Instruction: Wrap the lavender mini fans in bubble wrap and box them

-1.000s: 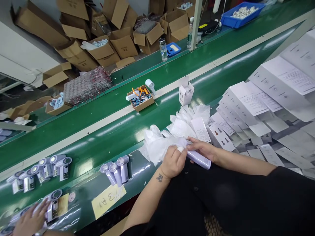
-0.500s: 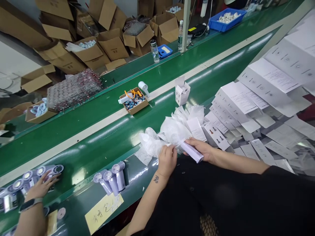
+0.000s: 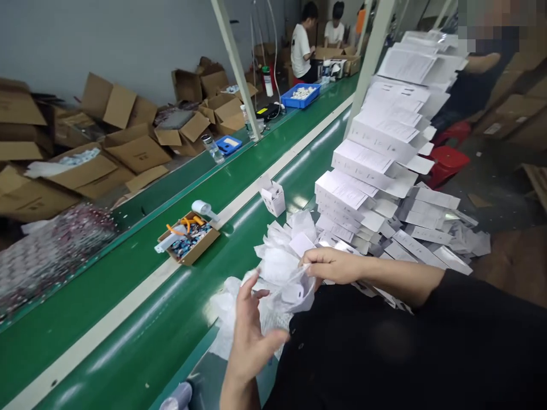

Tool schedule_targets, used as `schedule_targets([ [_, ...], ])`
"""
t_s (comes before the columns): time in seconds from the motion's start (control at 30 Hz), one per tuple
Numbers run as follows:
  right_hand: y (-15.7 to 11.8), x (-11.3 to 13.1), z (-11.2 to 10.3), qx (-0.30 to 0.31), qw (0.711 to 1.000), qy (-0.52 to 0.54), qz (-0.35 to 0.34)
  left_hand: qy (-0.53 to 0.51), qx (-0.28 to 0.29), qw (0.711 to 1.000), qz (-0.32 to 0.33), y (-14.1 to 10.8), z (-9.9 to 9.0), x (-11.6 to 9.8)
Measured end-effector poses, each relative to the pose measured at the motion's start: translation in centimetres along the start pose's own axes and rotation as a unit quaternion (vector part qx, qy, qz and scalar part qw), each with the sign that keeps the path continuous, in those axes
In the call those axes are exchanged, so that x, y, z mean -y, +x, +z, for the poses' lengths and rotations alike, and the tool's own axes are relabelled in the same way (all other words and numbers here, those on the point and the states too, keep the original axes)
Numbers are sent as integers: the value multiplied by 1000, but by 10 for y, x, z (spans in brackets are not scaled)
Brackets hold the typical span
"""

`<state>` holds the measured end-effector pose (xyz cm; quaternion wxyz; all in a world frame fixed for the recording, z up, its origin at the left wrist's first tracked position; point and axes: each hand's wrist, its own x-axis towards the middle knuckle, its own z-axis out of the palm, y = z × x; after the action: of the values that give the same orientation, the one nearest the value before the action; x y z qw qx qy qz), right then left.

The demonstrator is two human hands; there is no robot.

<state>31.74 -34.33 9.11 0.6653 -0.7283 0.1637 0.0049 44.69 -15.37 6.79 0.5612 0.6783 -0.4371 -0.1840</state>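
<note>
My right hand (image 3: 331, 265) pinches the rim of a thin, translucent plastic bag (image 3: 280, 299). Inside the bag sits a pale lavender handheld fan (image 3: 294, 293), only partly visible through the film. My left hand (image 3: 252, 336) is beside the bag, fingers and thumb spread apart, with no grip on it. More crumpled white bags (image 3: 277, 259) lie in a pile just beyond both hands. At the bottom edge another lavender fan (image 3: 179, 396) is partly cut off by the frame.
A carton of small parts (image 3: 194, 245) with orange-handled pliers stands on the green conveyor (image 3: 128, 319). Beyond the bags is an open white box (image 3: 273, 198). Stacked white boxes (image 3: 363, 154) rise at the right. Co-workers (image 3: 302, 51) are at the back.
My view has swung up and to the right. The fan, bare in my right hand before, is now inside a bag. My right hand holds the bag's rim, and my left hand has opened.
</note>
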Motion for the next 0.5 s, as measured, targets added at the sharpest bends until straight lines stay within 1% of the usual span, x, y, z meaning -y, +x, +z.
schedule_targets([
  [0.07, 0, -8, 6, 3, 997, 71, -3, 73, 88, 992, 51, 8, 10, 1],
  [0.1, -4, -12, 5, -12, 995, 96, -8, 100, 107, 987, 60, 10, 16, 1],
  [0.13, -9, -17, 0, -51, 992, 115, -12, 112, 101, 987, 58, 12, 21, 3],
  [0.17, -17, -24, -9, -120, 984, 127, -14, 109, 70, 991, 45, 12, 24, 4],
  [0.2, -25, -32, -21, -210, 968, 137, -8, 95, 25, 995, 13, 13, 25, 7],
  [0.23, -32, -41, -35, -314, 938, 145, 5, 69, -33, 997, -32, 13, 23, 9],
  [0.27, -38, -52, -50, -410, 899, 152, 29, 30, -95, 992, -80, 14, 20, 13],
  [0.3, -40, -62, -64, -465, 867, 172, 61, -20, -154, 980, -123, 15, 15, 17],
  [0.33, -39, -72, -76, -492, 842, 205, 84, -77, -202, 963, -158, 17, 9, 20],
  [0.37, -35, -81, -84, -502, 825, 243, 94, -135, -244, 943, -183, 19, 2, 25],
  [0.4, -29, -88, -89, -500, 813, 283, 90, -186, -278, 921, -198, 21, -5, 29],
  [0.43, -23, -93, -89, -499, 803, 317, 72, -227, -309, 900, -208, 23, -12, 33],
  [0.5, -13, -97, -81, -516, 783, 347, 17, -281, -355, 863, -224, 25, -28, 41],
])
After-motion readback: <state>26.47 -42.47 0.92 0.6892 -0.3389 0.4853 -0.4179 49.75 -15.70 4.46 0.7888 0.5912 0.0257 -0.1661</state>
